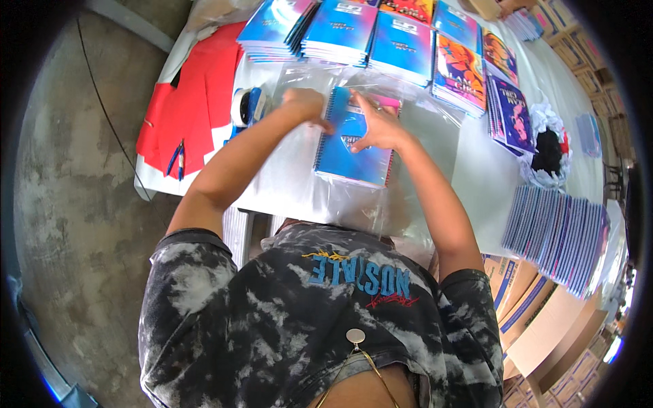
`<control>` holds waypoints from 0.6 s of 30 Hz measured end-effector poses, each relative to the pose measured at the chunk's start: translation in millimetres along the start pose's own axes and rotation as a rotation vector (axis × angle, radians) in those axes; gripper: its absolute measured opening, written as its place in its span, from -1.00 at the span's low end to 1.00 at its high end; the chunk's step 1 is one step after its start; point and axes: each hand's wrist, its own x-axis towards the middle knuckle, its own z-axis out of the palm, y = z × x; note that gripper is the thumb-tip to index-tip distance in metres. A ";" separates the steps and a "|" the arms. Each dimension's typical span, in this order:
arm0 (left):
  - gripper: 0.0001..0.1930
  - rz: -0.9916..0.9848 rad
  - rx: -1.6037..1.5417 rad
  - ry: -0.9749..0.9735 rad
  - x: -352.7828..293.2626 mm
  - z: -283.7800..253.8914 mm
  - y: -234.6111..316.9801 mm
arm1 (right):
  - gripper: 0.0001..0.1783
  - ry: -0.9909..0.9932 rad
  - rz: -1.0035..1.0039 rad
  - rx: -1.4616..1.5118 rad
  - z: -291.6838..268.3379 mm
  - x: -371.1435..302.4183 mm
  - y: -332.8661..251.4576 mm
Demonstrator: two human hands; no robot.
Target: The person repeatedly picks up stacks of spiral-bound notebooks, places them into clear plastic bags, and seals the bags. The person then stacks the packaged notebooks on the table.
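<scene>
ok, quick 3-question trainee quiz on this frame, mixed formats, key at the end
1. True or false: both hands, left hand and right hand, are on the blue spiral notebook.
2. Multiple choice: what lies on the red sheet at the table's left end? A) scissors B) blue pens C) a cup
3. Fill in: the notebook under the hands lies on a sheet of clear ____.

Key: 1 true; 2 B, the blue pens; 3 plastic.
</scene>
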 end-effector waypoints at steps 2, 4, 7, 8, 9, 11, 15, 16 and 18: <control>-0.35 0.084 0.093 -0.020 16.5 16.8 -33.4 | 0.36 0.265 0.042 0.091 9.6 -7.9 16.3; -0.24 0.274 -0.519 0.089 29.1 63.6 -78.6 | 0.31 0.721 0.256 0.090 34.6 -15.8 12.0; -0.24 0.128 -1.050 0.312 28.3 124.2 -30.5 | 0.13 0.745 0.364 0.412 70.0 -21.3 40.6; -0.26 0.023 -0.957 0.339 18.0 121.6 -10.4 | 0.08 0.724 0.277 0.591 66.5 -31.0 29.6; -0.25 0.108 -1.204 0.382 9.6 119.3 0.1 | 0.03 0.711 0.187 0.768 59.2 -40.9 17.6; -0.25 0.267 -1.703 0.454 -9.9 120.1 10.5 | -0.08 0.634 -0.025 1.118 42.6 -46.9 -7.7; -0.19 0.480 -1.867 0.810 -72.8 83.6 17.0 | -0.16 0.832 -0.294 1.046 -0.1 -66.2 -75.9; -0.19 0.526 -1.934 0.755 -85.9 72.0 16.9 | -0.16 0.828 -0.326 1.037 0.6 -64.3 -76.1; -0.30 0.574 -1.803 0.930 -71.7 81.0 10.9 | -0.16 0.822 -0.391 1.021 3.3 -59.3 -73.4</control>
